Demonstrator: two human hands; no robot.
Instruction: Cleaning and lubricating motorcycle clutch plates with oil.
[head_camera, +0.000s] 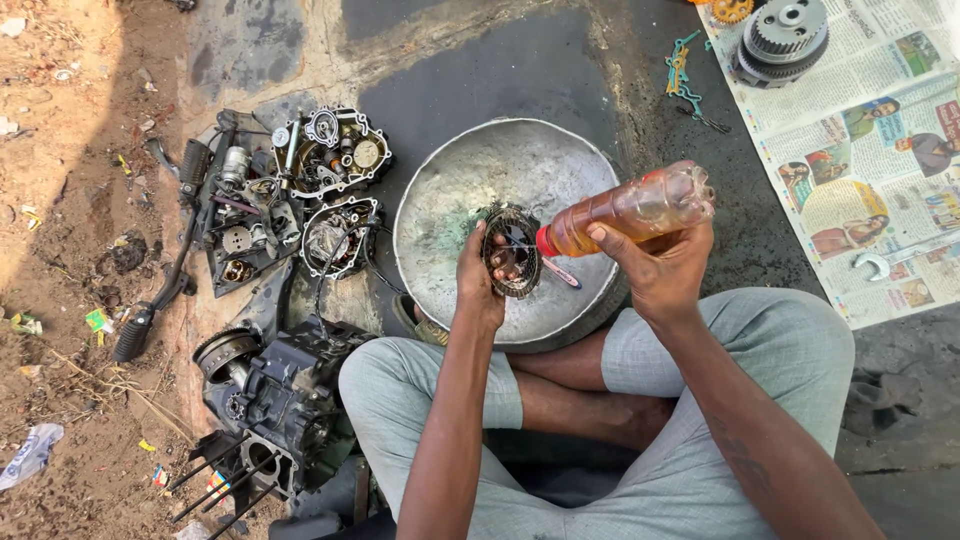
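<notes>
My left hand (478, 272) holds a dark round ring-shaped plate (513, 253) upright over a wide, shallow metal pan (455, 190). My right hand (655, 262) grips a clear plastic bottle (628, 210) of amber liquid, tipped sideways. Its red cap end (546, 241) points at the plate and almost touches it. I sit cross-legged on the ground in grey trousers, with the pan just past my knees.
Left of the pan lie engine covers (330, 150), a stator (340, 235) and an engine block (280, 395) with studs. A newspaper (870, 160) at the right carries a gear assembly (785, 35) and a wrench (890, 262). Dirt ground runs along the left.
</notes>
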